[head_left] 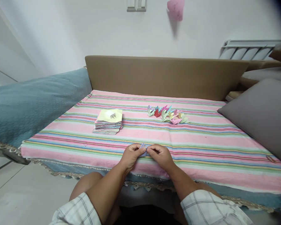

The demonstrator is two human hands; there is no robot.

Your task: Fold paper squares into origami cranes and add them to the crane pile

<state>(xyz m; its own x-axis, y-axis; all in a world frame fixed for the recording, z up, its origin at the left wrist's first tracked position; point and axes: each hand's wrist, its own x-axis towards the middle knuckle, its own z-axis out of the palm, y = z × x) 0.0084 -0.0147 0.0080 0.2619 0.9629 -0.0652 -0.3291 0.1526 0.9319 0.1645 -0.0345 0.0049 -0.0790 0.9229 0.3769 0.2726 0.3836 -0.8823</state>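
Note:
Between my two hands is a small folded piece of pale purple paper (143, 153), held just above the front part of the striped cloth. My left hand (131, 156) pinches its left side between thumb and fingers. On the other side my right hand (161, 155) grips the paper's right edge with thumb and fingertips closed. Fingers cover much of the paper, so its full shape is hidden. Farther back, right of centre, several folded paper cranes (157, 113) in pink, red, green, yellow and blue stand in a cluster. Left of them sits a stack of square paper sheets (108, 122).
A small white object (112, 115) lies on top of the stack. The striped cloth (140, 131) covers the sofa seat. A brown backrest (164, 78) rises behind, a teal armrest (42, 100) stands left, and a grey cushion (264, 115) leans at right.

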